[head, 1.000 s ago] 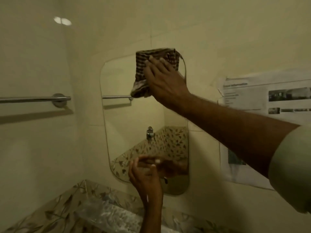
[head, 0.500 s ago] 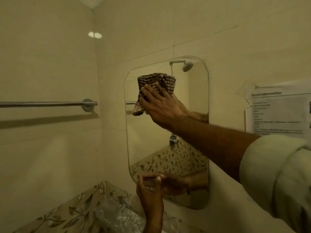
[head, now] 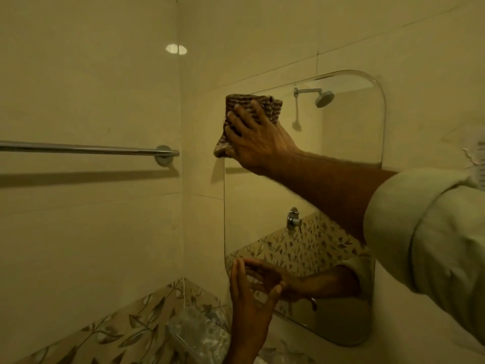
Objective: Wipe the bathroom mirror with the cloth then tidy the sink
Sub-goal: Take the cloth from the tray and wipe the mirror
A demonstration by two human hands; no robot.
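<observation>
Since the cloth (head: 252, 111) is soft and bunching, I am pressing it flat-fingered with my right hand (head: 258, 141) at the mirror (head: 349, 158)'s top left corner, my left hand (head: 249, 300) bracing, fingers loosely spread.

Striped cloth (head: 252, 111) pressed against mirror's (head: 341, 158) upper-left corner.

My right hand (head: 258, 137) covers the middle of the cloth (head: 237, 115), and cloth and hand together hide the mirror's (head: 346, 158) upper left corner. The towel rail (head: 89, 149) runs off the left edge. The paper notice (head: 476, 164) is cut by the right edge, its print unreadable. The clear object (head: 199, 334) at the bottom is too blurred to identify.
</observation>
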